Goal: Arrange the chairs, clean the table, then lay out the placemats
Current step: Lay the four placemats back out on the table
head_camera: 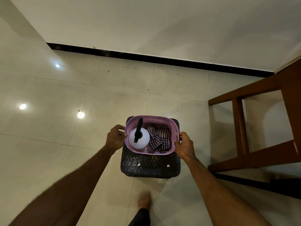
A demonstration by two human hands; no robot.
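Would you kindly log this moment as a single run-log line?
left hand: grips basket | right hand: grips basket | basket: on dark stool | contents: spray bottle, checked cloth

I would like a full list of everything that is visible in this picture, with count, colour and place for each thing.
basket: one, purple plastic, on the dark stool, held at both ends
spray bottle: one, white with black nozzle, in the basket's left half
checked cloth: at least one, dark and white, in the basket's right half
stool: one, dark woven, on the floor at centre
wooden frame: one, brown, at right; whether table or chair, unclear
floor: pale tiles, with light reflections
skirting: one black strip along the wall
foot: one, bare, bottom centre
left hand: on the basket's left end
right hand: on the basket's right end
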